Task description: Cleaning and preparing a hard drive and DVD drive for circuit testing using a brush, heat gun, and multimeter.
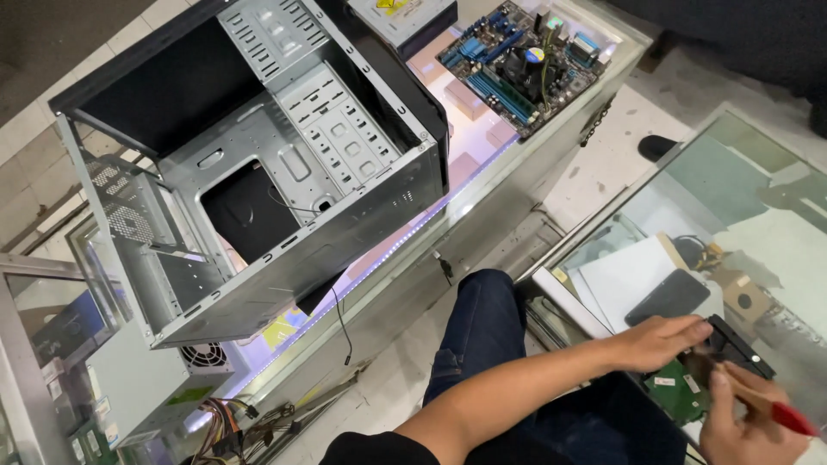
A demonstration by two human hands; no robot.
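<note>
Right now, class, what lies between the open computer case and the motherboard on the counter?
In the head view, only bare glass counter separates the case from the motherboard.

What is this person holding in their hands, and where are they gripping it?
The left hand steadies a hard drive by its top edge; the right hand holds a red-handled screwdriver by its handle.

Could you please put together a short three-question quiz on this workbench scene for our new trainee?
1. True or false: the computer case has its side panel off and no board is mounted inside.
2. What lies on the lit counter beyond the case? A) a keyboard B) a motherboard C) a monitor
3. Fill in: the right hand holds a tool with a ___ handle over the hard drive that the left hand steadies.

Key: 1 true; 2 B; 3 red.
</note>
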